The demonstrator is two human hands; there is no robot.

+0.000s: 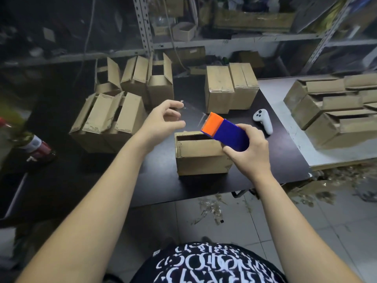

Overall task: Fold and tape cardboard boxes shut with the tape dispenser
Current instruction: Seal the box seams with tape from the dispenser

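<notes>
**Tape being stretched over an unsealed box**

Head view: the right hand is gripping the blue-and-orange tape dispenser, fingers wrapped round its blue body, orange end pointing up and away. The left hand is pinching the free end of the clear tape between curled fingertips, and the strip is stretching taut between hand and dispenser. Both are hovering just above the cardboard box, which is sitting near the front of the dark counter; a dark gap is showing along its far top edge.

Open boxes with raised flaps are crowding the counter's left side and back, close beside the left forearm. Two closed boxes are standing just behind the dispenser. A white controller is lying to the right of the right hand, apart from it. More boxes are lying in rows on a white counter further right. Metal shelving is rising behind, a bottle is lying at far left, and scraps are littering the tiled floor.
</notes>
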